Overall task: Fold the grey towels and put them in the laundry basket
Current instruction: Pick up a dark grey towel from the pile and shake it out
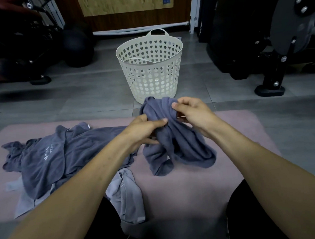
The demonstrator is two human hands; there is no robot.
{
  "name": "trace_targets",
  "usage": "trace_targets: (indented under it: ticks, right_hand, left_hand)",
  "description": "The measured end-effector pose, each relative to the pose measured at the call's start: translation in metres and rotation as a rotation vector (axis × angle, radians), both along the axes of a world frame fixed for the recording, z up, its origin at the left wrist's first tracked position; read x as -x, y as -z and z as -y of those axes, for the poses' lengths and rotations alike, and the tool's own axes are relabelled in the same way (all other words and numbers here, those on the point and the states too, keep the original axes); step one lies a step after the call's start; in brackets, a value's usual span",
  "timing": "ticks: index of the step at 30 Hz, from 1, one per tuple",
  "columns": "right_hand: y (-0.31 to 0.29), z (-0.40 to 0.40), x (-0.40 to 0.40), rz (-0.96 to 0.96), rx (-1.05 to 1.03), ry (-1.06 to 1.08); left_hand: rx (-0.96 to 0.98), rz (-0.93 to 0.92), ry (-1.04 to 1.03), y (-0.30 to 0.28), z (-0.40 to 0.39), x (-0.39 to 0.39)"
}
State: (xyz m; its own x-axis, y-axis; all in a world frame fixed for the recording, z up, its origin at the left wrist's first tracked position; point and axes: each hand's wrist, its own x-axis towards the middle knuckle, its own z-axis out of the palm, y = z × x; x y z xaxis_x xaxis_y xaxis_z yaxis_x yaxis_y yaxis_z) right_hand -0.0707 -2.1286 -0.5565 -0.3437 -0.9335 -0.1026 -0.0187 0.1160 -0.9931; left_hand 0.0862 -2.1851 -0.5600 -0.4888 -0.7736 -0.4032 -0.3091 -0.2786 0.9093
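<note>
Both the left hand and right hand grip a bunched grey towel; the person should find its corners and spread it flat before folding.

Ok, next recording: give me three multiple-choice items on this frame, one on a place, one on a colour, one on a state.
1. Where does the white plastic laundry basket with heart-shaped holes stand?
A. on the grey floor beyond the pink mat
B. on the pink mat
C. on the person's lap

2. What colour is the mat?
A. green
B. pink
C. black

3. What state is the dark grey towel in the hands?
A. neatly folded
B. bunched, gripped by both hands
C. lying flat, untouched

Key: 1 A, the basket's base sits on floor tiles past the mat's edge. 2 B, the mat shows pink. 3 B, the left hand and right hand curl their fingers round it.
</note>
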Motion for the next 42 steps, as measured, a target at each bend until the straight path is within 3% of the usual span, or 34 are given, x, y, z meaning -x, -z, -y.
trace_targets:
  ticks: [2, 4, 7, 9, 11, 14, 16, 18, 23, 30, 32, 36, 37, 42]
  right_hand:
    - [0.001, -0.005, 0.006, -0.011, -0.006, -0.007]
    - [0.004, -0.015, 0.014, -0.041, -0.084, -0.090]
    - [0.014, -0.025, 0.012, -0.249, -0.243, -0.274]
    - [0.017, -0.025, -0.001, -0.305, -0.236, -0.292]
    - [0.015, -0.020, -0.008, -0.217, -0.167, -0.226]
    - [0.013, -0.014, -0.003, -0.104, -0.111, -0.102]
    - [0.013, -0.014, 0.003, -0.151, -0.188, -0.104]
    - [0.018, -0.016, 0.008, -0.221, -0.293, -0.158]
    - [0.022, -0.018, 0.010, -0.329, -0.382, -0.301]
    - [0.036, -0.010, -0.006, -0.532, -0.238, -0.319]
    - [0.031, -0.008, -0.007, -0.526, -0.201, -0.294]
    - [0.024, -0.004, 0.000, -0.526, -0.098, -0.178]
    - [0.021, -0.003, 0.001, -0.518, -0.065, -0.151]
    - [0.009, -0.006, -0.001, -0.436, 0.035, -0.158]
  left_hand:
    - [-0.033, -0.082, -0.150, 0.004, 0.004, 0.001]
    - [-0.120, -0.276, -0.299, -0.002, 0.011, 0.004]
    - [-0.217, -0.488, -0.434, -0.011, 0.022, 0.005]
    - [-0.253, -0.498, -0.423, -0.011, 0.022, 0.006]
    - [-0.246, -0.407, -0.295, -0.009, 0.016, 0.007]
    - [-0.143, -0.194, -0.135, 0.000, 0.005, 0.010]
    - [-0.067, -0.144, -0.171, 0.008, 0.005, 0.011]
    - [-0.068, -0.198, -0.260, 0.011, 0.010, 0.010]
    - [-0.147, -0.580, -0.375, -0.005, 0.023, 0.001]
    - [-0.222, -0.752, -0.452, -0.018, 0.023, 0.000]
    - [-0.216, -0.693, -0.456, -0.018, 0.026, -0.004]
    - [0.161, 0.005, -0.292, -0.013, 0.022, -0.012]
    - [0.251, 0.080, -0.239, -0.012, 0.019, -0.014]
    - [0.372, 0.112, 0.338, 0.000, 0.003, -0.023]
